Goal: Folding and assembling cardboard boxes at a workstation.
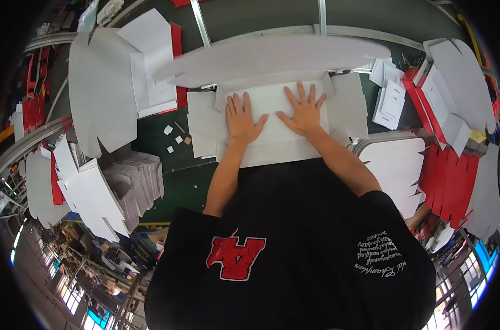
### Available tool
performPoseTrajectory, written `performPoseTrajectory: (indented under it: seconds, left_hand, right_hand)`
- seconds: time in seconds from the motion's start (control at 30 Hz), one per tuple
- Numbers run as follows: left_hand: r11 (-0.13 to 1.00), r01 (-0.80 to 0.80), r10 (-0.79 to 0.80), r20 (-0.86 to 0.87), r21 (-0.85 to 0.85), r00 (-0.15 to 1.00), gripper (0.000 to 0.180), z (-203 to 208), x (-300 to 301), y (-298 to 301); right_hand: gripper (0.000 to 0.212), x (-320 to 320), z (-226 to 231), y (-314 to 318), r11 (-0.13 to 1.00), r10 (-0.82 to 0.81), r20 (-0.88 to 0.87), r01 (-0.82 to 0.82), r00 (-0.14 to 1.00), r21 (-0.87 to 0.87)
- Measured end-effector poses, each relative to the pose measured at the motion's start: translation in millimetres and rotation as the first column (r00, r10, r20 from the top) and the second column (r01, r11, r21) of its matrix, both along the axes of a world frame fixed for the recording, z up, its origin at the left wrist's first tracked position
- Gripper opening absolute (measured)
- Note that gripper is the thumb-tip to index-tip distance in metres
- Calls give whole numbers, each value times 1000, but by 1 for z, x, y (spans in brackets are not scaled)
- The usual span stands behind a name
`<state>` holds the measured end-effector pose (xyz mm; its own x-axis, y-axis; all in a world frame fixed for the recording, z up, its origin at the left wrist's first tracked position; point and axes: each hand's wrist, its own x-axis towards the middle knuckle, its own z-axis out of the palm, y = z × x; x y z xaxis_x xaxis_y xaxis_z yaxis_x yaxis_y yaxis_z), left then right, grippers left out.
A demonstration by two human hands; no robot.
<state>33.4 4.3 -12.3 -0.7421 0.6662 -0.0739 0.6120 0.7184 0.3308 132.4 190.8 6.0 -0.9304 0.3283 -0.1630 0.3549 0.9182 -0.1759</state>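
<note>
In front of me lies a partly folded cardboard box [244, 157], white-grey on its inner side. Its side flaps spread out left and right, and the large lid panel [283, 60] rises at the far side, blurred at its edges. A white sheet or panel [269, 118] covers the box's bottom. My left hand [241, 120] presses flat on its left part, fingers pointing away from me. On the right part rests my right hand [304, 113], palm down with fingers spread. Neither hand grips anything.
Folded box blanks [134, 181] are stacked at the left. An opened box [156, 82] stands at the far left. White printed leaflets [390, 102] lie on the right, near red and white boxes [426, 104] and a pile of white blanks [393, 165]. Small scraps [170, 140] dot the green table.
</note>
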Motion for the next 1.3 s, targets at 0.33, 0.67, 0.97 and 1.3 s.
performPoseTrajectory:
  seconds: [0.33,0.67,0.97,1.3]
  left_hand:
    - [996,-27,31,-40,83,999,88,-24,-6,2]
    - [994,-55,62,-68,99,996,86,-31,3,4]
    - [949,-232,238,-2,212,971,75,-29,-9,17]
    - [968,-249,251,-65,31,966,82,-41,0,17]
  right_hand:
    - [79,-5,-35,-4,1000,4,-67,-6,998,-25]
    - [78,-10,-28,-6,997,-25,-76,20,997,-74]
    - [76,-36,-17,-27,958,214,-87,-226,973,-178]
    - [90,-42,-4,-32,954,244,125,-215,962,-207]
